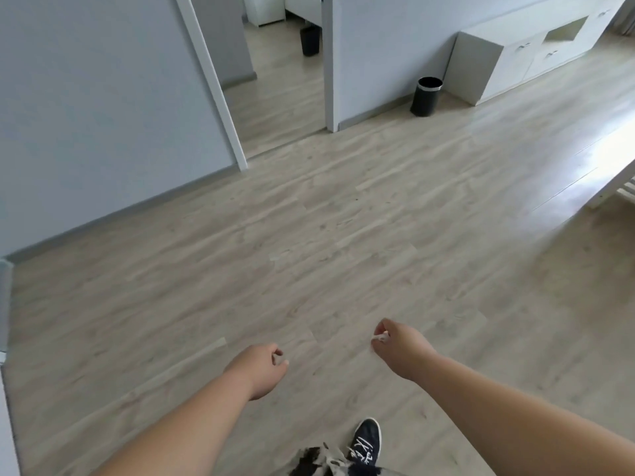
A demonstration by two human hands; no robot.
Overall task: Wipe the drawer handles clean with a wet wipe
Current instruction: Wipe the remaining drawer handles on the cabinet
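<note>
Currently the cabinet (536, 53) stands far across the floor (309, 235), its handles (524, 46) out of reach; no wiping is under way. Right hand (400, 348) pinches a small white wipe (382, 336). Left hand (263, 369) is loosely curled, empty.

Wipe (382, 336) mostly hidden in fist

– What colours are around you?

– Pale grey-beige wood grain on the floor (343, 218), light blue-grey walls (86, 97). The cabinet (508, 60) is white; just beside it stands a black bin (426, 96) with a shiny rim.

– And on you?

– A white wipe (382, 336) in my right hand (402, 348); near it my black shoe (367, 441) with white laces.
</note>
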